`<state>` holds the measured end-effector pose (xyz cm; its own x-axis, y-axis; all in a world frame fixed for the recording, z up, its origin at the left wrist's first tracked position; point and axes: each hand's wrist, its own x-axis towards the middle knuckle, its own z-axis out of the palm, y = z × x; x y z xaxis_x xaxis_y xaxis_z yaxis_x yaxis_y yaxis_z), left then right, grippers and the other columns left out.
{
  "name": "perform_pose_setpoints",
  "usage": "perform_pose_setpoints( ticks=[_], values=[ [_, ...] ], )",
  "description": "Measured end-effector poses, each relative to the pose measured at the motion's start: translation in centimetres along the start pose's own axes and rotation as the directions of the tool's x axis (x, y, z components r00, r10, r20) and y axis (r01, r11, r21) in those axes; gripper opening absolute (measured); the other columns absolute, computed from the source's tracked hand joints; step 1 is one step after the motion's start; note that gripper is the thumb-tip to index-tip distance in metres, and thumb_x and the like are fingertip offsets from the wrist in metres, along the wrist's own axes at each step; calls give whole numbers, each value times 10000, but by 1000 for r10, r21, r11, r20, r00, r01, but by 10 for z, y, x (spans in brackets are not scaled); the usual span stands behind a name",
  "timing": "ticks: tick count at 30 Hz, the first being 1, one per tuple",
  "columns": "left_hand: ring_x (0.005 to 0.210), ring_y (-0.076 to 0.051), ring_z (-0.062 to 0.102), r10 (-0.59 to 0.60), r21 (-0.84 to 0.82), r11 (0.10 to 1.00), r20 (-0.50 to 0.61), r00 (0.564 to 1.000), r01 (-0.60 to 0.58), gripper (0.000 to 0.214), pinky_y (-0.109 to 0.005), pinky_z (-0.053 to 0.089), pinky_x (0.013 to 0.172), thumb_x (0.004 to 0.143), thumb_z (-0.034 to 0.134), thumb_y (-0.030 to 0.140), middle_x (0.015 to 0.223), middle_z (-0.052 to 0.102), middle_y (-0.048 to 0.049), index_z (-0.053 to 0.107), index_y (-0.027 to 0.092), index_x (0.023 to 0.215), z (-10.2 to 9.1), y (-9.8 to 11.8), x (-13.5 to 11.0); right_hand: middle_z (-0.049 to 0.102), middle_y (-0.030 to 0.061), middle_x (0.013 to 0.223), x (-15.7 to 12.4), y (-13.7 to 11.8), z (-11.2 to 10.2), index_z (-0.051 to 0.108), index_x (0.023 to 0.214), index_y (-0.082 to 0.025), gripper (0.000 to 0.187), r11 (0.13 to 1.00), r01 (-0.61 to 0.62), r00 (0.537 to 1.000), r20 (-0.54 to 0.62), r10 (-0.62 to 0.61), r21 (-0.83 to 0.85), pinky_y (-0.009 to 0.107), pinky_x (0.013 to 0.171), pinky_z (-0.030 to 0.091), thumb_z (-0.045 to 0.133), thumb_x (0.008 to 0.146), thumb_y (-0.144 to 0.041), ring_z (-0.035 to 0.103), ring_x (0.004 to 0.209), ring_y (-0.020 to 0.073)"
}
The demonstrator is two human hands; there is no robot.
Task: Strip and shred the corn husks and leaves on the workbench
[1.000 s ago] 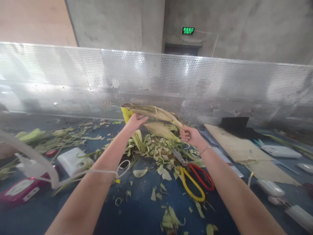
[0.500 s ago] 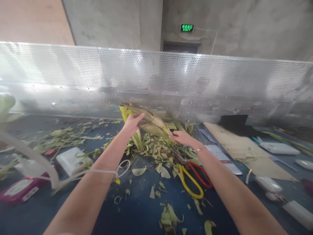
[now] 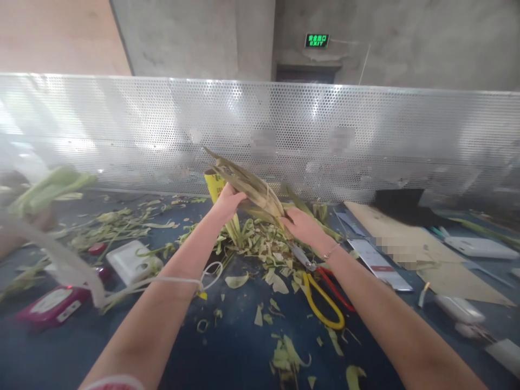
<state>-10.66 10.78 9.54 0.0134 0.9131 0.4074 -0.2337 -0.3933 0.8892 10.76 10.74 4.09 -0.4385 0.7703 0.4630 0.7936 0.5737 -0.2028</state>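
A bundle of long, dull green-brown dried leaves point(image 3: 254, 183), tied around its middle, slants over the table. Closed on the bundle's left part is my left hand point(image 3: 231, 203), its thumb lying along the leaves. My right hand point(image 3: 303, 223) pinches the lower right end. Just behind my left hand stands a yellow printed tube or can point(image 3: 213, 185), partly hidden. Beneath the bundle lies a heap of cut green leaf scraps point(image 3: 260, 241). Scissors point(image 3: 324, 303) with one yellow and one red handle rest below my right wrist, their blades pointing at the heap.
A perforated metal screen point(image 3: 182, 130) runs along the table's back. Left are a white box-shaped device point(image 3: 132, 262), a magenta device point(image 3: 52, 307), a white cable, and another person's hand point(image 3: 30, 227) near a green leaf bunch point(image 3: 52, 187). Cardboard point(image 3: 390, 227) and a phone point(image 3: 382, 265) lie right.
The leaf bundle has turned and tipped up on its left, its leaf tips now rising higher. My right hand has closed further around its end. Another person's hand and green leaves have appeared at left.
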Motion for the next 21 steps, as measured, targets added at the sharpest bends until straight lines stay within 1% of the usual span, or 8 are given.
perform_pose_setpoints(
  ticks=[4, 8, 10, 12, 14, 15, 18, 21],
  values=[
    [762, -184, 644, -7, -19, 1000, -5, 1000, 7, 400, -351, 515, 750, 512, 580, 58, 753, 654, -2, 482, 167, 884, -1, -1, 0, 532, 57, 797, -1, 5, 2, 437, 725, -188, 266, 997, 63, 998, -23, -62, 33, 305, 703, 403, 322, 912, -339, 527, 750, 175],
    [732, -172, 637, 0, -23, 1000, 17, 1000, 1, 396, -328, 508, 718, 507, 559, 55, 727, 646, 9, 477, 167, 877, -3, -3, 1, 536, 70, 819, -1, 10, 3, 465, 767, -186, 235, 994, 109, 993, -52, -109, 1, 334, 727, 425, 340, 901, -334, 532, 780, 196],
    [720, -169, 634, 8, -23, 1000, 13, 1000, -7, 387, -325, 504, 708, 507, 553, 52, 717, 640, 12, 472, 165, 867, -2, -4, 1, 539, 91, 879, -2, 9, 3, 494, 864, -173, 206, 995, 101, 989, -111, -102, -18, 353, 751, 439, 378, 881, -342, 538, 829, 216],
    [717, -168, 630, 22, -22, 1000, 19, 1000, -21, 383, -323, 500, 704, 509, 551, 49, 719, 636, 12, 469, 162, 866, 0, -5, 0, 527, 129, 992, -2, 7, 2, 479, 1034, -142, 273, 994, 104, 974, -199, -108, -33, 381, 809, 441, 421, 857, -342, 529, 924, 245],
    [738, -169, 629, 45, -14, 999, 73, 996, -44, 388, -324, 496, 716, 519, 547, 44, 750, 638, 3, 478, 156, 884, 4, -6, -2, 495, 164, 1100, -2, 1, 0, 410, 1171, -108, 387, 988, 144, 950, -274, -152, -51, 405, 880, 420, 432, 847, -318, 490, 1029, 270],
    [757, -171, 628, 56, -10, 998, 112, 992, -55, 395, -325, 494, 726, 524, 545, 40, 769, 640, -1, 483, 154, 897, 5, -6, -3, 485, 172, 1125, -2, -2, -2, 395, 1191, -99, 401, 983, 173, 937, -297, -185, -66, 412, 904, 408, 426, 846, -299, 472, 1060, 276],
    [813, -175, 623, 71, -13, 997, 188, 980, -70, 421, -325, 489, 754, 530, 545, 31, 807, 634, -5, 486, 156, 927, 9, -8, -4, 516, 151, 1064, -3, -12, -6, 455, 1089, -119, 277, 965, 237, 910, -324, -260, -110, 410, 896, 412, 394, 847, -237, 485, 1016, 270],
    [809, -172, 624, 56, -54, 997, 165, 985, -47, 433, -325, 489, 747, 526, 559, 37, 800, 617, 9, 464, 170, 927, 9, -8, -4, 539, 129, 957, -3, -19, -8, 491, 954, -142, 170, 960, 224, 904, -332, -270, -170, 399, 841, 432, 385, 850, -227, 507, 915, 260]
  ],
)
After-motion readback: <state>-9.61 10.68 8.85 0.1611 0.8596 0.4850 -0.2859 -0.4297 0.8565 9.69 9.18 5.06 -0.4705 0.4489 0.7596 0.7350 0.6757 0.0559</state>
